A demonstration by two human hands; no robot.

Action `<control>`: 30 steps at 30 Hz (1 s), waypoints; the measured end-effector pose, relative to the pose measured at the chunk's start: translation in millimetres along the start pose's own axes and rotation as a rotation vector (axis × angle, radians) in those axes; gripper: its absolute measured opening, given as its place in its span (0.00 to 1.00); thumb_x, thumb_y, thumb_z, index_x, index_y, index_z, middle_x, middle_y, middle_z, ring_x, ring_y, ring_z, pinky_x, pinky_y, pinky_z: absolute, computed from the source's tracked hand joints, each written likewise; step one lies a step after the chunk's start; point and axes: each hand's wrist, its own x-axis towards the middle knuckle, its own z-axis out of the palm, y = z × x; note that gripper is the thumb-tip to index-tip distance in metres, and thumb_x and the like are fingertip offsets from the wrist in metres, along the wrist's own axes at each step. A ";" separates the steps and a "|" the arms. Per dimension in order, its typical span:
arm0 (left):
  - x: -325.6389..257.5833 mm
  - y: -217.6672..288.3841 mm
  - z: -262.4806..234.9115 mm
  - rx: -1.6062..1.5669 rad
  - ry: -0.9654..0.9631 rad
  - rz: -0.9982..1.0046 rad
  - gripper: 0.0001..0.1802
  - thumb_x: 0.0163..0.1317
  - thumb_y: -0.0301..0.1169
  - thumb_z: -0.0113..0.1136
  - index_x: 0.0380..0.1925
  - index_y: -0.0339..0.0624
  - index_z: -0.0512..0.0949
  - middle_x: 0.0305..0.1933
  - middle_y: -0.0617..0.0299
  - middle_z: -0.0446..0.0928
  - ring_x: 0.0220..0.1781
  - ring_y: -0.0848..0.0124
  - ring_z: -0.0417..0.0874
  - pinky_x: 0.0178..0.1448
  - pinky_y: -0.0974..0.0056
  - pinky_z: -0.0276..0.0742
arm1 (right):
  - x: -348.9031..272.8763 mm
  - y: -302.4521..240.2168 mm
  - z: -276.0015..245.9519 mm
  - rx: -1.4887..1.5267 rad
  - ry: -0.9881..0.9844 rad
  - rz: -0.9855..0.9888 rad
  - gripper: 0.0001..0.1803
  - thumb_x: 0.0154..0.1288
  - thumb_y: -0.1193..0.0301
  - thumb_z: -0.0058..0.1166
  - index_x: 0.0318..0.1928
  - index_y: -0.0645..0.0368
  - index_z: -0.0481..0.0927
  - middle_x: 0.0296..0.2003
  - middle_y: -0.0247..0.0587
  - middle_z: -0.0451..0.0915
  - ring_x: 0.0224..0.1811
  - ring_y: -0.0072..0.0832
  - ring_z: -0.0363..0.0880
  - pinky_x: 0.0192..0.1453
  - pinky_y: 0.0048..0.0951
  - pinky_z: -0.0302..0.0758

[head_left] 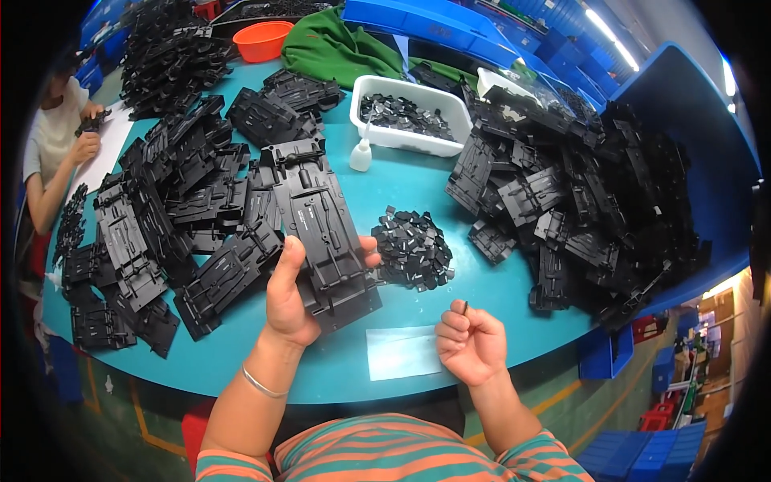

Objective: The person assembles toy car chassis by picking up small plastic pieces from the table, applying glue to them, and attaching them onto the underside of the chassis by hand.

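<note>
My left hand grips a long black plastic chassis plate by its near end, thumb on top, the plate slanting away over the teal table. My right hand is curled near the table's front edge, pinching a small black clip between thumb and fingers. A small heap of the same black clips lies just right of the plate. A small white squeeze bottle stands beyond it.
Stacks of black plates fill the left; a big pile fills the right. A white tub of small parts, an orange bowl, green cloth and blue bins sit at the back. Another person works at far left.
</note>
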 end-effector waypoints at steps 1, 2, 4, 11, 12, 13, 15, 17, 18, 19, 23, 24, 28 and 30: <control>-0.1 -0.3 -0.8 0.000 -0.003 -0.002 0.40 0.66 0.60 0.42 0.58 0.32 0.67 0.56 0.44 0.74 0.57 0.56 0.78 0.59 0.54 0.76 | 0.6 1.0 0.3 -0.002 0.002 0.002 0.05 0.65 0.73 0.46 0.37 0.60 0.74 0.25 0.29 0.67 0.27 0.20 0.62 0.30 0.20 0.64; -0.2 -0.2 -0.8 -0.003 -0.001 -0.002 0.40 0.66 0.60 0.42 0.58 0.32 0.67 0.56 0.44 0.74 0.57 0.56 0.78 0.59 0.54 0.76 | 1.1 2.3 1.3 -0.009 0.017 -0.008 0.03 0.64 0.73 0.46 0.35 0.59 0.73 0.25 0.29 0.67 0.27 0.20 0.62 0.30 0.20 0.64; -1.1 1.0 -0.2 -0.009 -0.004 0.003 0.39 0.66 0.60 0.43 0.58 0.31 0.67 0.56 0.44 0.74 0.57 0.56 0.78 0.60 0.54 0.76 | 1.7 4.4 3.9 -0.014 0.034 -0.009 0.03 0.64 0.73 0.46 0.33 0.58 0.71 0.25 0.29 0.67 0.26 0.20 0.62 0.30 0.21 0.63; 0.4 -2.7 6.3 0.101 0.048 -0.031 0.45 0.64 0.64 0.41 0.57 0.28 0.67 0.56 0.43 0.73 0.57 0.56 0.77 0.59 0.56 0.75 | -13.8 21.4 20.5 -1.185 0.049 -0.667 0.05 0.58 0.83 0.56 0.36 0.65 0.77 0.32 0.45 0.81 0.31 0.25 0.80 0.34 0.22 0.76; 0.7 -3.6 7.9 0.119 0.045 -0.034 0.45 0.64 0.64 0.40 0.57 0.27 0.67 0.57 0.43 0.73 0.58 0.56 0.77 0.60 0.56 0.75 | -12.5 25.9 26.8 -1.291 0.026 -0.717 0.07 0.53 0.87 0.57 0.33 0.67 0.79 0.30 0.45 0.81 0.32 0.27 0.82 0.35 0.24 0.78; 0.5 -3.9 8.6 0.137 0.040 -0.038 0.45 0.64 0.64 0.40 0.57 0.27 0.67 0.57 0.44 0.73 0.58 0.56 0.76 0.60 0.56 0.75 | -9.1 30.9 32.4 -1.464 -0.036 -0.793 0.08 0.51 0.87 0.58 0.32 0.66 0.79 0.29 0.44 0.82 0.30 0.28 0.82 0.33 0.24 0.77; -1.9 -5.9 3.6 0.077 -0.059 -0.032 0.35 0.69 0.56 0.42 0.57 0.33 0.68 0.57 0.49 0.74 0.58 0.63 0.76 0.61 0.60 0.73 | 2.8 41.2 44.3 -1.816 -0.208 -1.008 0.11 0.43 0.86 0.60 0.30 0.63 0.80 0.29 0.43 0.82 0.26 0.32 0.81 0.30 0.26 0.77; -2.7 -10.1 4.9 0.124 -0.036 -0.043 0.34 0.69 0.55 0.43 0.58 0.34 0.66 0.56 0.50 0.74 0.56 0.64 0.77 0.60 0.60 0.73 | 12.3 50.8 54.2 -1.944 -0.343 -1.145 0.12 0.40 0.85 0.61 0.31 0.62 0.81 0.29 0.41 0.82 0.26 0.34 0.81 0.29 0.28 0.77; -2.9 -11.8 4.5 0.179 -0.056 -0.026 0.33 0.69 0.54 0.44 0.59 0.35 0.64 0.56 0.51 0.74 0.56 0.65 0.76 0.60 0.60 0.73 | 18.5 55.1 54.8 -1.955 -0.387 -1.210 0.13 0.39 0.85 0.61 0.31 0.62 0.81 0.28 0.41 0.81 0.25 0.34 0.80 0.28 0.28 0.76; -3.0 -12.9 4.5 0.231 -0.079 -0.013 0.33 0.69 0.53 0.44 0.60 0.35 0.62 0.56 0.51 0.73 0.55 0.65 0.76 0.59 0.60 0.73 | 22.8 58.6 56.0 -1.949 -0.388 -1.212 0.13 0.39 0.85 0.61 0.31 0.62 0.81 0.28 0.41 0.81 0.25 0.34 0.80 0.28 0.28 0.76; -4.3 -14.1 6.2 0.253 -0.148 -0.011 0.33 0.69 0.52 0.45 0.62 0.36 0.60 0.55 0.53 0.72 0.56 0.66 0.73 0.61 0.61 0.70 | 33.8 64.8 55.3 -2.003 -0.417 -1.348 0.14 0.38 0.84 0.62 0.31 0.61 0.82 0.27 0.38 0.80 0.22 0.31 0.77 0.25 0.26 0.74; -4.5 -14.0 6.4 0.259 -0.143 -0.017 0.33 0.69 0.52 0.45 0.62 0.36 0.60 0.55 0.53 0.72 0.56 0.67 0.73 0.62 0.61 0.68 | 34.9 65.6 54.5 -2.020 -0.430 -1.370 0.14 0.37 0.83 0.62 0.31 0.60 0.82 0.28 0.37 0.79 0.21 0.30 0.76 0.24 0.25 0.72; -4.3 -14.8 6.8 0.274 -0.144 -0.010 0.32 0.70 0.51 0.45 0.62 0.36 0.60 0.55 0.53 0.72 0.56 0.67 0.73 0.62 0.61 0.68 | 34.5 67.9 51.4 -2.082 -0.433 -1.424 0.16 0.36 0.82 0.63 0.31 0.57 0.83 0.29 0.33 0.78 0.20 0.26 0.72 0.21 0.24 0.68; -4.8 -14.8 6.8 0.287 -0.142 -0.001 0.32 0.70 0.51 0.45 0.62 0.36 0.60 0.55 0.54 0.72 0.56 0.67 0.73 0.63 0.61 0.68 | 34.7 68.7 50.5 -2.092 -0.432 -1.430 0.16 0.36 0.82 0.63 0.31 0.56 0.83 0.29 0.32 0.77 0.20 0.25 0.71 0.22 0.24 0.67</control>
